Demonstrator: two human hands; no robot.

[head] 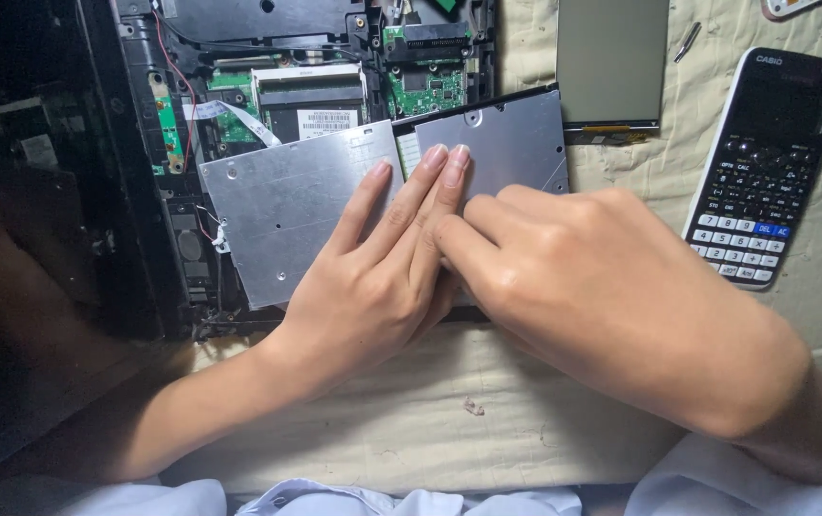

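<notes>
A flat silver metal drive [287,205], rectangular with small screw holes, lies across the opened base of a laptop [239,76]. My left hand [382,268] rests on it with its fingers stretched flat and together, tips near the drive's far edge. My right hand [583,287] comes in from the right and presses its curled fingertips against the left hand's fingers, over the drive's near right part. The drive's near edge is hidden under both hands. Green circuit boards [425,91] show in the laptop just beyond the drive.
A dark scientific calculator [764,172] lies at the right on the cream cloth [449,420]. A grey flat panel [611,62] lies behind the drive. A small metal piece [686,41] sits beside it. The laptop's dark screen part [38,172] fills the left side.
</notes>
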